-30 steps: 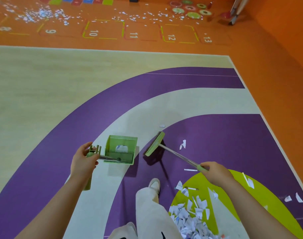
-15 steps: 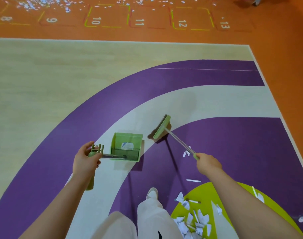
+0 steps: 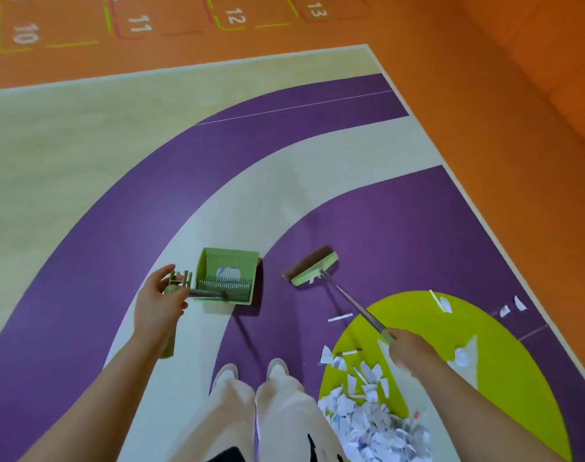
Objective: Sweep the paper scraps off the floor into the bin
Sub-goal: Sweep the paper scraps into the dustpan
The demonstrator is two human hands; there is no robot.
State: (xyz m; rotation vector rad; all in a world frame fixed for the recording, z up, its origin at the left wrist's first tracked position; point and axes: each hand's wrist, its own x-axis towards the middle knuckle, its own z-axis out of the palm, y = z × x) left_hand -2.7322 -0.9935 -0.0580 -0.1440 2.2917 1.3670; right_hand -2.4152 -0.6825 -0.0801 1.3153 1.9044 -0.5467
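Broom (image 3: 312, 271) swings right onto purple floor; right hand (image 3: 409, 348) grips its handle, left hand (image 3: 159, 306) clasps dustpan (image 3: 229, 278) handle; scrap pile (image 3: 367, 418) near feet.

Floor colours as I read them from the head view: orange band (image 3: 484, 95) across 12 to 3 o'clock, with white numerals 10 to 13 (image 3: 236, 16) boxed in yellow-green and red lines. Pale wood-grain beige (image 3: 51, 135) at 10 o'clock. Purple arcs (image 3: 184, 181) alternate with an off-white arc (image 3: 284, 168) through centre. Lime-green disc (image 3: 484, 331) at 4 o'clock. Dustpan (image 3: 227, 261) light green, dark comb teeth, white scrap inside. Broom head (image 3: 314, 273) light green, brown bristles, silver shaft. Paper scraps (image 3: 367, 418) white with faint blue and red print. Trousers (image 3: 284, 411) cream; shoes (image 3: 277, 366) white.
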